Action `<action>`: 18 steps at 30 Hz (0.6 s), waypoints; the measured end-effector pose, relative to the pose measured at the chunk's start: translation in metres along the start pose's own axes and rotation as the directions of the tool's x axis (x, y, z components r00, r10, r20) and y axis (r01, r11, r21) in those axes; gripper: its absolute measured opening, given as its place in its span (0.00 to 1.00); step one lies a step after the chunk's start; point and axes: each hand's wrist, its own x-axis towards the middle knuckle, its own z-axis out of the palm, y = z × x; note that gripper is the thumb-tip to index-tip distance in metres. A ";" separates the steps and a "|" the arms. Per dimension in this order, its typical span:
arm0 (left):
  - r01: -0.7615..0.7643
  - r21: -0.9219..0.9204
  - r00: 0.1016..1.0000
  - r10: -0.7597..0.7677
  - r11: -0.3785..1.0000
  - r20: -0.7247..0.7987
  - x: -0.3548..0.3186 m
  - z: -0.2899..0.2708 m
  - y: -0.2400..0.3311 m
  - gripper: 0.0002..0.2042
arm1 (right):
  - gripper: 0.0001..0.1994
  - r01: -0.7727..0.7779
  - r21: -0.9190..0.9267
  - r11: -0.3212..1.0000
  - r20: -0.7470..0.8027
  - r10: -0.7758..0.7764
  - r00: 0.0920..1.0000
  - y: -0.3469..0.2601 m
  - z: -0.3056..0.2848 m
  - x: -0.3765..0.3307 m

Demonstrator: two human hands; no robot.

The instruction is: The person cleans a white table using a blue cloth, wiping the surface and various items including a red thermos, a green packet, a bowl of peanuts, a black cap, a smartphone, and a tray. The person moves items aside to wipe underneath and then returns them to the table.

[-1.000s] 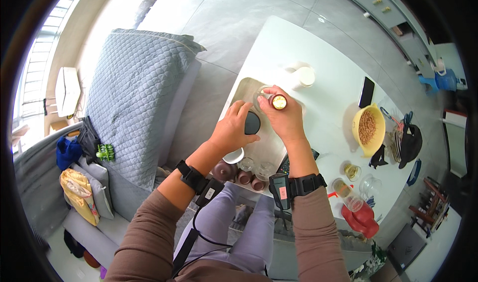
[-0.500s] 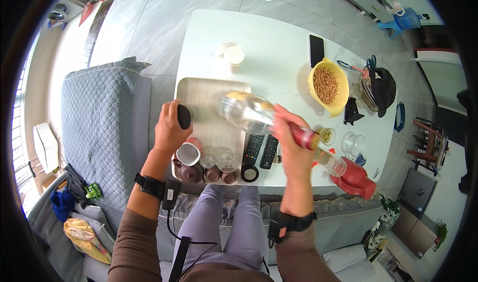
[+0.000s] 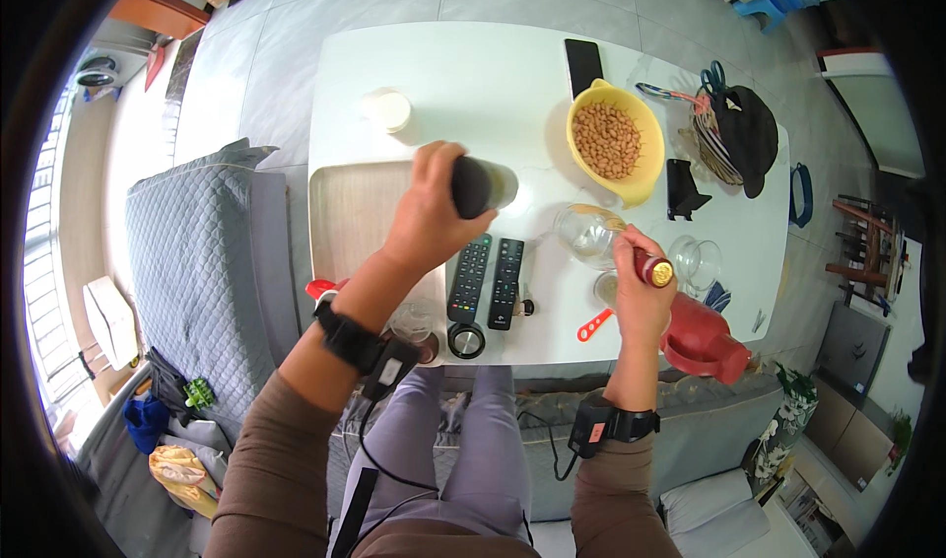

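My left hand [image 3: 430, 208] is closed around a dark-ended cylindrical container [image 3: 479, 185], held tilted past the tray's right edge; its side looks pale and see-through. My right hand [image 3: 642, 280] grips the neck of a clear glass bottle [image 3: 583, 233] with a red neck wrap and a gold cap. The bottle leans with its base toward the far left; I cannot tell whether it touches the table. Just right of my right hand sits a red jug [image 3: 705, 339]. Near its left side lies a red slotted handle [image 3: 595, 325].
A wooden tray [image 3: 350, 228] holds cups, partly hidden under my left forearm. Two remotes [image 3: 469, 280] lie beside it. Farther off are a white lidded tub [image 3: 392, 111], a yellow bowl of peanuts [image 3: 645, 159], a phone [image 3: 583, 68], a black cap [image 3: 754, 139] and glass cups [image 3: 698, 262].
My left hand has carried the dark-ended container rightward off the tray. My right hand has moved right with the bottle, away from the tray. The view has shifted a little.
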 end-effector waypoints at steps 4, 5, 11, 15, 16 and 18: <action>-0.006 0.020 0.983 0.002 1.000 0.186 0.023 0.060 0.012 0.34 | 0.08 -0.023 0.051 0.998 -0.003 0.024 1.000 0.012 -0.002 0.003; 0.000 0.036 0.971 -0.009 0.999 0.240 0.026 0.071 0.013 0.34 | 0.09 0.004 0.066 0.998 0.005 -0.004 1.000 0.014 -0.002 0.003; -0.118 0.139 0.931 0.060 0.983 0.361 0.031 0.113 0.019 0.36 | 0.11 -0.014 0.049 0.999 0.049 0.011 0.999 0.024 -0.002 0.009; -0.126 0.161 0.926 0.058 0.979 0.373 0.031 0.121 0.020 0.38 | 0.12 -0.042 0.034 0.999 0.050 0.040 0.998 0.029 -0.003 0.010; -0.122 0.168 0.927 0.051 0.978 0.372 0.031 0.121 0.020 0.39 | 0.12 -0.047 0.029 0.998 0.052 0.045 0.998 0.029 -0.004 0.010; -0.107 0.181 0.927 0.032 0.978 0.373 0.030 0.119 0.019 0.41 | 0.14 -0.062 0.036 0.997 0.065 0.059 0.996 0.031 -0.005 0.010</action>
